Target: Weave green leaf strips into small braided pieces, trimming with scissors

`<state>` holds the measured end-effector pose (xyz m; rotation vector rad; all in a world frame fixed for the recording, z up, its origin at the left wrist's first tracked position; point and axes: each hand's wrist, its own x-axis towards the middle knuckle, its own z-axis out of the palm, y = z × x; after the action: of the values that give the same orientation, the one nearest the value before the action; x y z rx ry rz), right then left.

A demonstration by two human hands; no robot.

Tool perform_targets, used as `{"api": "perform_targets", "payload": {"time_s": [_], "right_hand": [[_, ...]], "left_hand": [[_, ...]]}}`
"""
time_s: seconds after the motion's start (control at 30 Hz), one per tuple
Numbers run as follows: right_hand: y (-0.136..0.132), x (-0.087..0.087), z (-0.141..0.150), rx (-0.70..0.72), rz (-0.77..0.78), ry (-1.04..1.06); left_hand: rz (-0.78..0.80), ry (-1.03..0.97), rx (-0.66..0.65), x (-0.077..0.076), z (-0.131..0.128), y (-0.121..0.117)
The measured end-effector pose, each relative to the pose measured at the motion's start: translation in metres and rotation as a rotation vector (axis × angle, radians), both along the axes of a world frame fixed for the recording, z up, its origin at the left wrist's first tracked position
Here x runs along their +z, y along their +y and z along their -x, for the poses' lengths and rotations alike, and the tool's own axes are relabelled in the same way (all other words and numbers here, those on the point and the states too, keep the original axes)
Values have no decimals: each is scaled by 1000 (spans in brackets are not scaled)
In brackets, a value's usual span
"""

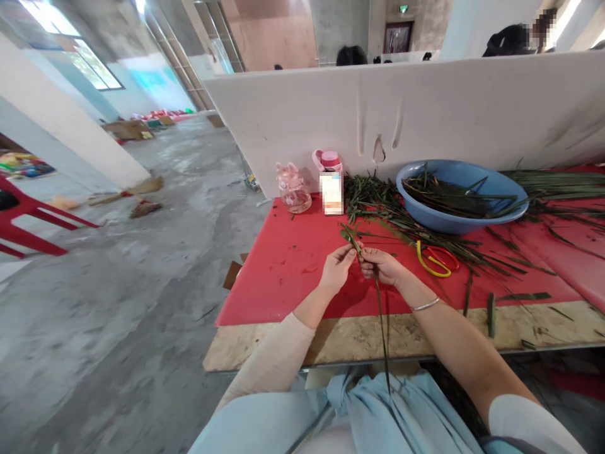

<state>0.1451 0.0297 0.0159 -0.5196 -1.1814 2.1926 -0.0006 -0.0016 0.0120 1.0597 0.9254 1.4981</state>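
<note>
Both hands meet over the red table cover (274,271), pinching a bundle of green leaf strips (350,234). My left hand (338,267) is closed on its near end from the left. Fingers of my right hand (382,267) close on the same strips from the right, against the left fingertips. One long strip hangs from between the hands down towards my lap. To the right lie scissors (433,261) with one yellow and one red handle; leaves cover their blades. A blue basin (463,217) behind them holds more dark green strips.
Cut leaf strips (371,195) are heaped left of the basin, and long leaves (558,186) lie to its right. A clear pink bottle (295,192), a pink-lidded bottle (329,159) and a phone (332,194) stand at the back. A white panel (302,120) rises behind the table.
</note>
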Motion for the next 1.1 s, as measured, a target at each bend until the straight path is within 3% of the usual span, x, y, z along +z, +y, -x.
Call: {"api": "perform_targets", "payload": {"time_s": [0.2, 0.37, 0.47, 0.63, 0.77, 0.87, 1.0, 1.1], "right_hand": [[-3, 0, -2, 259, 121, 87], [-9, -2, 6, 285, 160, 156], [-13, 1, 7, 277, 166, 175], [-13, 12, -3, 244, -17, 114], [2, 15, -16, 99, -298, -165], [16, 6, -22, -53, -499, -378], [21, -1, -26, -163, -752, -529], [11, 9, -30, -500, -984, -653]], "left_hand": [[61, -206, -144, 1, -3, -4], [99, -300, -219, 13, -4, -12], [58, -288, -135, 23, -4, -13], [-55, -236, 92, 50, 7, -8], [-146, -123, 145, 69, 12, -10], [-97, -35, 93, 59, 7, -8], [68, -77, -31, 22, -1, -2], [129, -96, -73, 4, -1, 0]]}}
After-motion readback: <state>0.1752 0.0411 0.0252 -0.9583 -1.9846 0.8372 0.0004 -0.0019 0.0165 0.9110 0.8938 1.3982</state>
